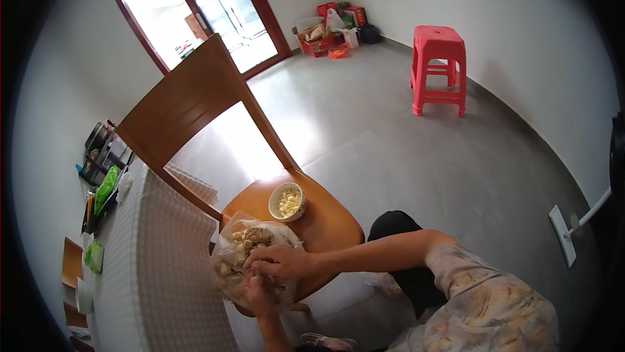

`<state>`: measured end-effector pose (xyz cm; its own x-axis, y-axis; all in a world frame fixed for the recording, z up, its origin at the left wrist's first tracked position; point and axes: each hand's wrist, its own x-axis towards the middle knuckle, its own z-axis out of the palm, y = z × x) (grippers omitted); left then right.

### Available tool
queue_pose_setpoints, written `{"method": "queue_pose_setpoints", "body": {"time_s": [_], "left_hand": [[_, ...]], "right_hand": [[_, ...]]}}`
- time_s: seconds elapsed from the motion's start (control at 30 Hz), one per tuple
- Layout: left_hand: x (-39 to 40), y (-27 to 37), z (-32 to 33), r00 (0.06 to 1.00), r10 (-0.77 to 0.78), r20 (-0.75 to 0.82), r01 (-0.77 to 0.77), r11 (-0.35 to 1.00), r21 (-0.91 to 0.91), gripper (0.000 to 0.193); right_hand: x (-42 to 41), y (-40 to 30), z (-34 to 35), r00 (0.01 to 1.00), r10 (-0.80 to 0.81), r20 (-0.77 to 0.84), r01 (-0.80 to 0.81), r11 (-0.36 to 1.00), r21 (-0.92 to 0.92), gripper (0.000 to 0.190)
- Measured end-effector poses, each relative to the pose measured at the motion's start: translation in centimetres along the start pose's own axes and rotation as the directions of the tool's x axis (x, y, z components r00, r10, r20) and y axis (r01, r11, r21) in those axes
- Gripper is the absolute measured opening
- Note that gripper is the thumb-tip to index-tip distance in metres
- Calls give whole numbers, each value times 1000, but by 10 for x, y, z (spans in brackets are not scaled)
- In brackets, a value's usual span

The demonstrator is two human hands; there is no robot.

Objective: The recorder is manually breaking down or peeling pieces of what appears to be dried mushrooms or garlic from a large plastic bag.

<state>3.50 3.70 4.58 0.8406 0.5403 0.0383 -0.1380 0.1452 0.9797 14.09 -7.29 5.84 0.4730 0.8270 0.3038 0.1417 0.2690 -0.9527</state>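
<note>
My right hand and my left hand meet over a clear plastic bag on the seat of a wooden chair. Their fingertips pinch a small piece that looks like a garlic clove, mostly covered by the fingers. Garlic bulbs and papery skins lie in the spread bag, just beyond my hands. Behind the bag on the seat stands a white bowl, partly filled with pale peeled garlic cloves.
A table with a checked cloth runs along the left, bearing a green packet and other items. The chair's backrest rises ahead. A red plastic stool, boxes and bags, and a flat mop are on the floor.
</note>
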Motion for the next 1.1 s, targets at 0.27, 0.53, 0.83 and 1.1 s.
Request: {"method": "queue_pose_setpoints", "body": {"time_s": [0.27,0.53,0.83,1.1], "left_hand": [[-3,8,11,941,338,12,-291,789,542,17],[-1,4,2,965,260,23,-239,846,476,16],[-6,5,7,993,121,-9,-105,898,427,26],[-10,6,17,993,108,-38,-81,898,432,29]], "right_hand": [[1,10,4,991,-67,-118,48,986,-158,27],[6,3,0,998,11,-59,-22,982,-189,27],[5,7,4,998,65,-22,-66,997,-35,26],[2,24,7,994,-51,-97,37,990,-139,25]]}}
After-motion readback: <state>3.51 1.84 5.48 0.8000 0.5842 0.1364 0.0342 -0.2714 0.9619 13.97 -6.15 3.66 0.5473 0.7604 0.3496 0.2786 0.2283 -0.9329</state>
